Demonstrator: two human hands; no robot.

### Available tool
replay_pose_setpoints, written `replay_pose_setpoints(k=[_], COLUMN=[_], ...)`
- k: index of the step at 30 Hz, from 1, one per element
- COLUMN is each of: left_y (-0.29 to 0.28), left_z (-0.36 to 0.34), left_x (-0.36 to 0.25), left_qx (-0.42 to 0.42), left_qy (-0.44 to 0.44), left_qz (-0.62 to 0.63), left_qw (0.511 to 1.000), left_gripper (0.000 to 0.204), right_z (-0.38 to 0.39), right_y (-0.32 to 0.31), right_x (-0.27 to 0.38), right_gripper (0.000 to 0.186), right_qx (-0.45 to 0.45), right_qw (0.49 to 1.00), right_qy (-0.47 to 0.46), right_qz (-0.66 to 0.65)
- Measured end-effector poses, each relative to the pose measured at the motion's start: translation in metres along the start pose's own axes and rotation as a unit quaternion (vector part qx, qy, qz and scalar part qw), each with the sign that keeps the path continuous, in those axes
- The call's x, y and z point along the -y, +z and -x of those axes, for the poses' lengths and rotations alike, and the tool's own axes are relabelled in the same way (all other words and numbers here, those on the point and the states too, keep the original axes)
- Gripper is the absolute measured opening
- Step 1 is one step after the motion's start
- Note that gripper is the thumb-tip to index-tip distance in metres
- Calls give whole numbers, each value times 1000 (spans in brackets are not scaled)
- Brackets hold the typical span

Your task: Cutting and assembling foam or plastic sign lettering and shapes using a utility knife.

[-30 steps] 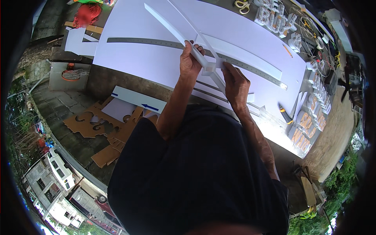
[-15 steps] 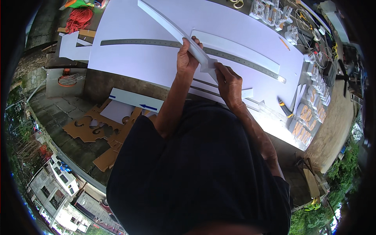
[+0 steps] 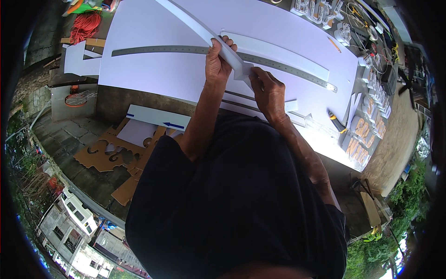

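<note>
A long white strip (image 3: pixel 191 22), creased into a narrow channel and bent at its near end, slants across my view. My left hand (image 3: pixel 219 63) wraps round its middle. At the bent near end, my right hand (image 3: pixel 269 93) pinches a small flap between thumb and fingers. Beneath lies a large white sheet (image 3: pixel 144 23) covering the table. A long metal ruler (image 3: pixel 158 49) rests across that sheet and passes under the held strip. Just beyond the ruler lies another flat white strip (image 3: pixel 278 52).
A yellow-and-black utility knife (image 3: pixel 336 122) lies at right, a pencil (image 3: pixel 333 45) farther back. Raised white letters (image 3: pixel 320 13), orange-faced letters (image 3: pixel 360 137) and cables line the right side. At left are a red cord coil (image 3: pixel 86 27) and, lower down, cut cardboard (image 3: pixel 100 153).
The whole scene has shifted slightly up and left in view. Both hands keep their hold on the strip, and my right fingers have curled a little closer at the bent end.
</note>
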State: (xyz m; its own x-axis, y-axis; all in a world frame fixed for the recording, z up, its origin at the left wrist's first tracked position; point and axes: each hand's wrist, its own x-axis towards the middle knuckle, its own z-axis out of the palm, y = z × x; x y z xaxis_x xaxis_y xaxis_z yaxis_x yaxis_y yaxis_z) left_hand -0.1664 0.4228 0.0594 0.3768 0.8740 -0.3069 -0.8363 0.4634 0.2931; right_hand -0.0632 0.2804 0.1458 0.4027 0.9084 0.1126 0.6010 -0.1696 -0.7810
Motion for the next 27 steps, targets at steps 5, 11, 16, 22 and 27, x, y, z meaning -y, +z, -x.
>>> replay_pose_setpoints(k=[5,11,16,22,27], left_y=[-4,-5,-5,-12,-13], left_z=[-3,-4,-4,-5,-5], left_x=[-1,-5,-2,-1,-1], left_qx=[39,54,72,91,72], left_qy=[8,17,-13,-12,-14], left_qz=[-18,-15,-19,23,0], left_qw=[999,998,997,995,997], left_gripper=[47,51,52,45,40], right_z=[0,-2,-1,1,5], right_y=[-3,-17,-11,-5,-7], right_x=[-4,-2,-12,-5,0], right_gripper=[20,19,22,32,27], right_qx=[-15,-33,0,-15,10], right_qw=[1000,997,997,999,999], right_qy=[4,66,62,32,15], right_qz=[-18,13,-48,-41,-34])
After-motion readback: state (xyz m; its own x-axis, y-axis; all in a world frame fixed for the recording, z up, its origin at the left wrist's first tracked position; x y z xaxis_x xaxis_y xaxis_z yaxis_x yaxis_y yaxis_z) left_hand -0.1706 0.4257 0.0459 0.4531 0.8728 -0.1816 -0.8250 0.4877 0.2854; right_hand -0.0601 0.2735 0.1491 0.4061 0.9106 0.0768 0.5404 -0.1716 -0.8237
